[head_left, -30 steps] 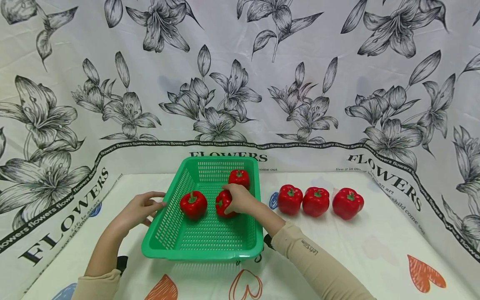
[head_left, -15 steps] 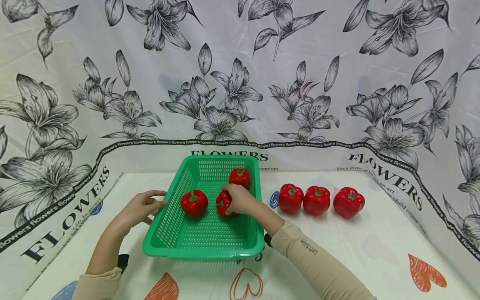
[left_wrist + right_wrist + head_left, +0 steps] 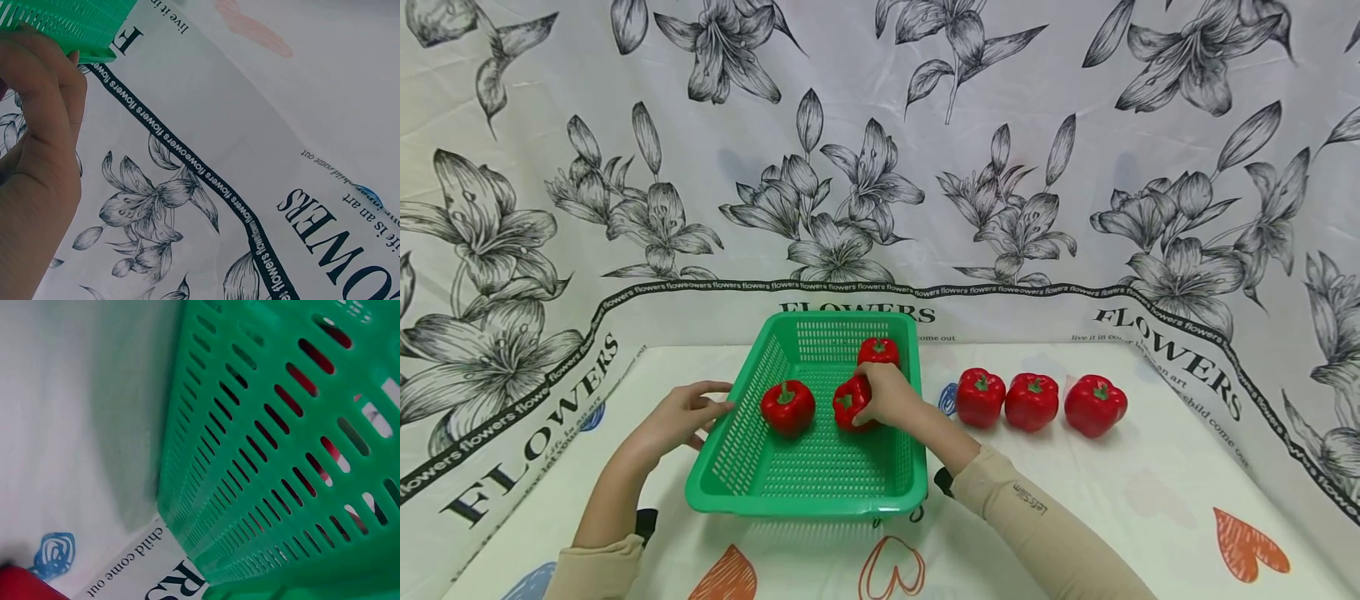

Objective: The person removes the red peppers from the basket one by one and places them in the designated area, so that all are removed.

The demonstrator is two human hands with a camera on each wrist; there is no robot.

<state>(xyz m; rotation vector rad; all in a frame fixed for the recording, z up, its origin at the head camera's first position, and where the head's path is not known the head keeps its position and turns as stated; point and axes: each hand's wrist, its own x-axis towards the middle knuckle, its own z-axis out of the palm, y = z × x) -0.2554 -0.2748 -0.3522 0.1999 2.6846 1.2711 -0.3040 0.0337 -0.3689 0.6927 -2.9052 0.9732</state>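
A green slotted plastic basket (image 3: 805, 507) stands on the table in the head view. Inside it my right hand (image 3: 887, 398) grips a red bell pepper (image 3: 848, 407), whose green stem faces left and toward the camera. Another red bell pepper (image 3: 787, 408) sits upright to its left, and a third bell pepper (image 3: 878, 350) is behind, partly covered by the hand. My left hand (image 3: 681, 421) touches the basket's left side with relaxed fingers. In the left wrist view, the bent fingers of the left hand (image 3: 44, 106) meet the basket's rim (image 3: 94, 56).
Right of the basket, three red bell peppers, a near one (image 3: 980, 398), a middle one (image 3: 1032, 402) and a far one (image 3: 1095, 406), stand in a row. The right wrist view is mostly the basket's slotted wall (image 3: 262, 475). A flower-printed cloth (image 3: 1000, 192) hangs behind.
The right hand has shifted slightly right and away from the camera. The pepper in it has turned, its stem now facing more upward. The left hand and basket look unmoved.
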